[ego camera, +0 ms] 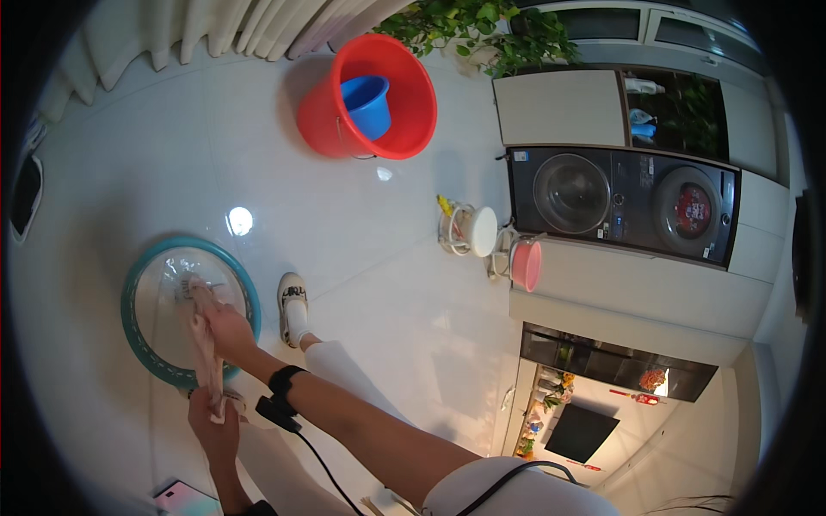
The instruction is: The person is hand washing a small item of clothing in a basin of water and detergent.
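A pale pink cloth (201, 338), wet-looking and twisted, is stretched between my two hands. My right hand (229, 332) grips it over a round basin with a teal rim (128, 303). Just outside the basin's lower edge, my left hand (211, 422) holds the cloth's other end, and a short tail sticks out past the fingers. The inside of the basin looks clear and shiny, with some dark print; whether it holds water I cannot tell. Around my right wrist is a black strap (284, 384) bearing a small device with a cable.
My shoe (293, 300) stands beside the basin. On the tiled floor are a red bucket (316, 122) with a blue bucket (368, 106) inside, a white stool (484, 232) and a pink basin (528, 266). Stacked laundry machines (623, 200) line the wall. A phone-like device (184, 500) lies near my left arm.
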Motion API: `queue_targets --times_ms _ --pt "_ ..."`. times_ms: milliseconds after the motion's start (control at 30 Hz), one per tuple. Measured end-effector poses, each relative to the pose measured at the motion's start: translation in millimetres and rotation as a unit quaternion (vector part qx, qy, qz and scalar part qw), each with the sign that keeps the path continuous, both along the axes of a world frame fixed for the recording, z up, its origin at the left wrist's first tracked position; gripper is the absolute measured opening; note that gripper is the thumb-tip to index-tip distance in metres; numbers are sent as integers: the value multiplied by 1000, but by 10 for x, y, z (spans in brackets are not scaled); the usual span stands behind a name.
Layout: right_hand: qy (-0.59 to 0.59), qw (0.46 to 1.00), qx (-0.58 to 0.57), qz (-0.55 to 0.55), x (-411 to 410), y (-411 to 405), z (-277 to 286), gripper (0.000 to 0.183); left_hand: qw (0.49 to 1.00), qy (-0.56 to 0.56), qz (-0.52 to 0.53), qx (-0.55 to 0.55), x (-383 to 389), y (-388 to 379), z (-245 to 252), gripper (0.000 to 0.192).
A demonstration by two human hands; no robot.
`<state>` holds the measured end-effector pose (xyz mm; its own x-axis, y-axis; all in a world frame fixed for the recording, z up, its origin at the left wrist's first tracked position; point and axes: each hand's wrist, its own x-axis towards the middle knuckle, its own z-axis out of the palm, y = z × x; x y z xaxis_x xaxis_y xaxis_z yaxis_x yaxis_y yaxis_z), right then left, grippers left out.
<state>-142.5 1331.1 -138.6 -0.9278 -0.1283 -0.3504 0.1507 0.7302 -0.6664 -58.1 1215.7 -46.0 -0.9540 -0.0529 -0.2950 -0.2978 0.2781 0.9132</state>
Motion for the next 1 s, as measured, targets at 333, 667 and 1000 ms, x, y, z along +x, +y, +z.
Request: queue_targets --times_ms 333,667,1000 --pt "-3 992 83 -96 14 220 -33 19 979 -84 137 -124 281 -292 -218 11" --pt "-26 998 60 4 352 271 301 22 937 -49 167 -302 625 -550 -1092 16" --pt "60 998 12 -24 587 211 696 20 858 -160 488 -15 790 -777 -1407 34"
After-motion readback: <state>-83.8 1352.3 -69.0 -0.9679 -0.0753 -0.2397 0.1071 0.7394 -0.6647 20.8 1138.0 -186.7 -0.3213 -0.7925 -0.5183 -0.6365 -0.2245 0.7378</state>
